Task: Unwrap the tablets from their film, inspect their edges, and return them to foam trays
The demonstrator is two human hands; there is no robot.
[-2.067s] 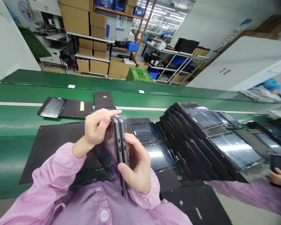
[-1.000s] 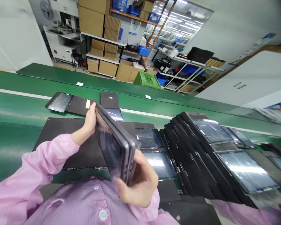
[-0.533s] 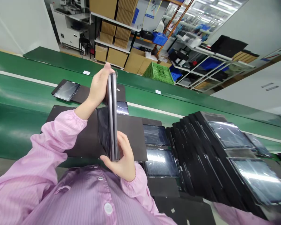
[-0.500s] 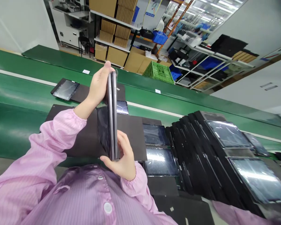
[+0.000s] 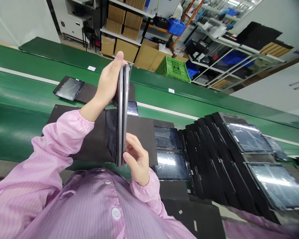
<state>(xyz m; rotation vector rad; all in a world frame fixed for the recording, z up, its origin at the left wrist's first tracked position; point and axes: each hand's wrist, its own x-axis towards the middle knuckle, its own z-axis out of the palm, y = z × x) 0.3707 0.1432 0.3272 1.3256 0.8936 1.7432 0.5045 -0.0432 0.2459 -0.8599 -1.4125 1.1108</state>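
Two thin grey tablets (image 5: 123, 113) stand on edge, face to face, with speaker holes showing along their narrow sides. My left hand (image 5: 109, 78) is closed around their upper end, thumb at the top. Near the lower end, my right hand (image 5: 139, 162) grips the right-hand tablet, its thumb on the edge and fingers against the outer face. A dark glossy screen shows on the left side of the pair. Beneath them lies a black foam board (image 5: 142, 132) on the green bench.
Several black trays (image 5: 214, 159) are stacked at right, with tablets (image 5: 276, 182) on top. Two more tablets (image 5: 173, 166) lie beside the stack. Another tablet (image 5: 70, 89) rests at far left on a black tray. A green crate (image 5: 173, 69) stands beyond the bench (image 5: 20, 86).
My right thumb has moved from the left side of the tablets onto their near edge. The pair has shifted slightly up and right in view, still held by both hands.
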